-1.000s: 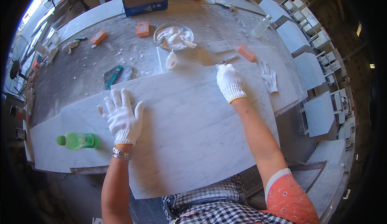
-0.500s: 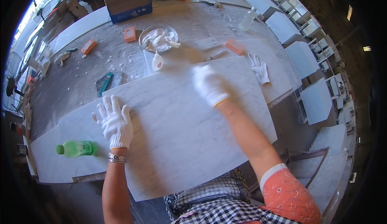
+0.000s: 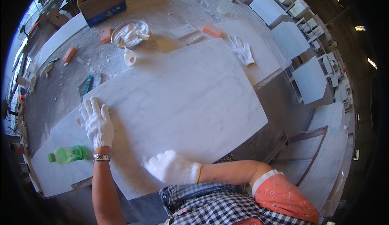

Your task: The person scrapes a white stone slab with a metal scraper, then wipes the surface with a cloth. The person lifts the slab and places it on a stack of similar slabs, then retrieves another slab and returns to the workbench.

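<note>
A large white marble slab [image 3: 182,99] with grey veining lies in front of me. My left hand [image 3: 96,121], in a white knit glove, rests flat on its left edge with the fingers spread. At the slab's near edge, my right hand [image 3: 172,167] is closed, its gloved fingers curled down against the surface. Whatever it may hold is hidden under the fingers. Left of my left hand, a green plastic bottle [image 3: 69,155] lies on its side on another pale slab [image 3: 44,176].
Beyond the slab are a white squeeze bottle [image 3: 130,58], a bowl of white paste [image 3: 129,34], orange blocks [image 3: 212,30], a teal tool [image 3: 87,85] and a spare glove [image 3: 242,50]. A cardboard box [image 3: 101,2] and a clear bottle [image 3: 225,2] stand farther back. Stacked slabs [image 3: 310,79] line the right.
My right hand has swept from the slab's far side back to its near edge. My left hand stays flat on the slab. The whole view has shifted slightly.
</note>
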The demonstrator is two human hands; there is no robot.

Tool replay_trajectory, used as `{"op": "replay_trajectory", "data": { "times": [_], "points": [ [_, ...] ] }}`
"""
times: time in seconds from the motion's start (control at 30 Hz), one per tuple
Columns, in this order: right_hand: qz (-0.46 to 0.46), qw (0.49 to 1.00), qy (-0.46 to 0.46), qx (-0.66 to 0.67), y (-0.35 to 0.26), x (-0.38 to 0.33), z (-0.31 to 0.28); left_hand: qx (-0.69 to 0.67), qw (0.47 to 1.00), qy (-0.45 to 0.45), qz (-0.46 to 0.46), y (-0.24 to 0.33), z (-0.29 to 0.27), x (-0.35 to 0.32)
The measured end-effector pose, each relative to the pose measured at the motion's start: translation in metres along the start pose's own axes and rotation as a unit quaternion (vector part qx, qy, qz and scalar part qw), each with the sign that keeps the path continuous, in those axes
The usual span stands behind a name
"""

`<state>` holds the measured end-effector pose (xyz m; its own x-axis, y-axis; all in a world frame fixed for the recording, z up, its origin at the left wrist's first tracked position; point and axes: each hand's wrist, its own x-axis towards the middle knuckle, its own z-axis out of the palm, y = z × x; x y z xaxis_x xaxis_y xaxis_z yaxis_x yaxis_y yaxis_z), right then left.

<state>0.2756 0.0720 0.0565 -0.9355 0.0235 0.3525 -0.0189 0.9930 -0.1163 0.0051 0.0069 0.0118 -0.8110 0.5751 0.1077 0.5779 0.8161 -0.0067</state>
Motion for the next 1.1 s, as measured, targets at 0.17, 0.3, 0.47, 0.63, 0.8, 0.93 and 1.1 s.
{"op": "replay_trajectory", "data": {
  "times": [0.17,0.3,0.47,0.63,0.8,0.93,1.1],
  "points": [
    [0.284,0.951,-0.023,-0.12,0.149,-0.08,-0.033,0.034,0.999,0.02,0.004,-0.003,0.006,0.001],
    [0.418,0.874,0.048,-0.244,0.233,-0.145,-0.054,0.055,0.998,0.03,0.01,-0.005,0.011,0.004],
    [0.129,0.955,-0.023,-0.265,0.079,-0.107,-0.025,0.041,0.999,0.022,0.006,-0.005,0.013,0.005],
    [0.094,0.993,0.019,0.075,-0.023,-0.08,-0.031,0.044,0.999,0.016,0.008,-0.004,0.007,-0.001],
    [0.254,0.952,0.037,-0.164,0.049,-0.116,-0.069,0.046,0.999,0.024,0.006,-0.002,0.006,-0.007],
    [0.171,0.977,0.019,-0.13,0.023,-0.105,-0.057,0.053,0.998,0.021,0.003,-0.006,0.014,-0.006],
    [0.22,0.963,0.095,-0.121,0.045,-0.103,-0.057,0.149,0.988,0.011,0.03,-0.012,0.022,-0.008]
  ]
}}
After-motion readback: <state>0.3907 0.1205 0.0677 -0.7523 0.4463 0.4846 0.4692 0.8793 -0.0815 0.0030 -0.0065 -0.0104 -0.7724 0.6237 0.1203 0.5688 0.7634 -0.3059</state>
